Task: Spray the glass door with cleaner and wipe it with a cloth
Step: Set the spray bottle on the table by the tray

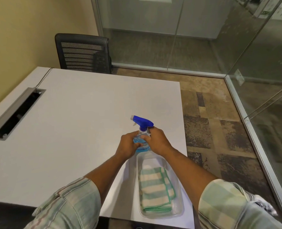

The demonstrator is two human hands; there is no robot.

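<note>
A clear spray bottle (141, 123) with blue liquid and a blue trigger head stands upright on the white table (70, 121), near its right edge. My left hand (127, 145) wraps the bottle's body from the left. My right hand (156, 140) grips it from the right, just under the neck. Directly in front of me a clear plastic tray (178, 210) holds a folded green-and-white striped cloth (155, 189). The glass door and wall (269, 71) run along the right side and the back of the room.
A black mesh chair (84, 53) stands behind the table's far edge. A grey cable box (16, 113) is sunk into the table at the left. Patterned carpet (211, 129) lies between the table and the glass. A yellow wall is at the back left.
</note>
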